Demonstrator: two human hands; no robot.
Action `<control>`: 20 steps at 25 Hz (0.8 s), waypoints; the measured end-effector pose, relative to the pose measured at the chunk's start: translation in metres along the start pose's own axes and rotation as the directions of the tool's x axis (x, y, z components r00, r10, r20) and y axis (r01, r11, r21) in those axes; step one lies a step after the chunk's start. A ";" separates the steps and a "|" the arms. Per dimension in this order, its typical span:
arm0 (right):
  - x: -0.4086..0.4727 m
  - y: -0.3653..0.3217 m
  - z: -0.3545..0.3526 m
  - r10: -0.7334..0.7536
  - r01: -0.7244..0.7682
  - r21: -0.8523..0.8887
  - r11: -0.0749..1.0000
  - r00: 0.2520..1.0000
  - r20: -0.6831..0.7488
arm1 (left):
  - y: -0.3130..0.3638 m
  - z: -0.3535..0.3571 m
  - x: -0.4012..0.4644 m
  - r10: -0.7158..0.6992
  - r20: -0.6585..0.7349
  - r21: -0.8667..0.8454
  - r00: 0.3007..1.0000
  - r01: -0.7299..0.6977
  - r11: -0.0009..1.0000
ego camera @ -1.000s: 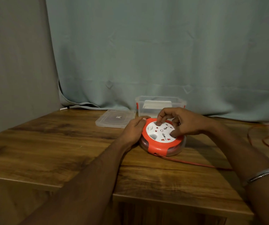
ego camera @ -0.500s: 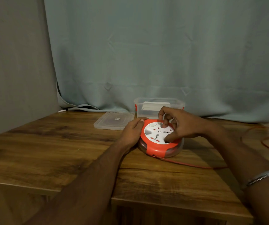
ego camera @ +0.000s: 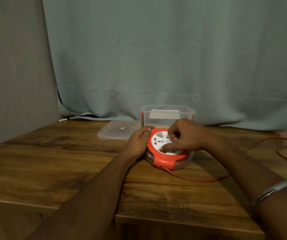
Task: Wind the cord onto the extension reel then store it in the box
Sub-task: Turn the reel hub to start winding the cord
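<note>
The extension reel (ego camera: pixel 168 150) lies flat on the counter (ego camera: pixel 56 163) under the right hand's (ego camera: pixel 186 135) curled fingers (ego camera: pixel 171 135), left hand (ego camera: pixel 139 142) holding its rim, slack cord (ego camera: pixel 191 179) trailing right

A single head-worn camera looked forward and down across the table (ego camera: pixel 52 161), close above the hands, facing the curtain (ego camera: pixel 174 58).
</note>
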State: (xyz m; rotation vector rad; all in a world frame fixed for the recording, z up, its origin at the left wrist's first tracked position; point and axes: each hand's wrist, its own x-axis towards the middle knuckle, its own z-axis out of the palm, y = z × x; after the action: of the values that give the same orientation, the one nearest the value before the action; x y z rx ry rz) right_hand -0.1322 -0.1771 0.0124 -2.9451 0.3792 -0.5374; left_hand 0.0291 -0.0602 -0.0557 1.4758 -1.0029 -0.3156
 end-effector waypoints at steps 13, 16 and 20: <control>-0.004 0.013 -0.015 -0.108 0.086 0.261 0.961 0.992 0.070 | 0.003 0.000 -0.002 -0.015 0.019 -0.011 1.000 0.016 1.000; -0.003 0.018 -0.014 -0.081 0.050 0.233 0.971 0.989 0.125 | 0.003 0.000 -0.003 -0.017 0.026 -0.016 1.000 0.017 1.000; -0.005 0.020 -0.015 -0.056 0.026 0.255 0.966 0.993 0.108 | 0.004 0.000 -0.004 -0.010 0.025 -0.029 1.000 0.010 1.000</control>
State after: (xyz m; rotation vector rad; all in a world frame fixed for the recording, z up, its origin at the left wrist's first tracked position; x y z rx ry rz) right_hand -0.1466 -0.1960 0.0218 -2.7247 0.2186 -0.3867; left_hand 0.0254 -0.0573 -0.0538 1.4540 -1.0075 -0.3556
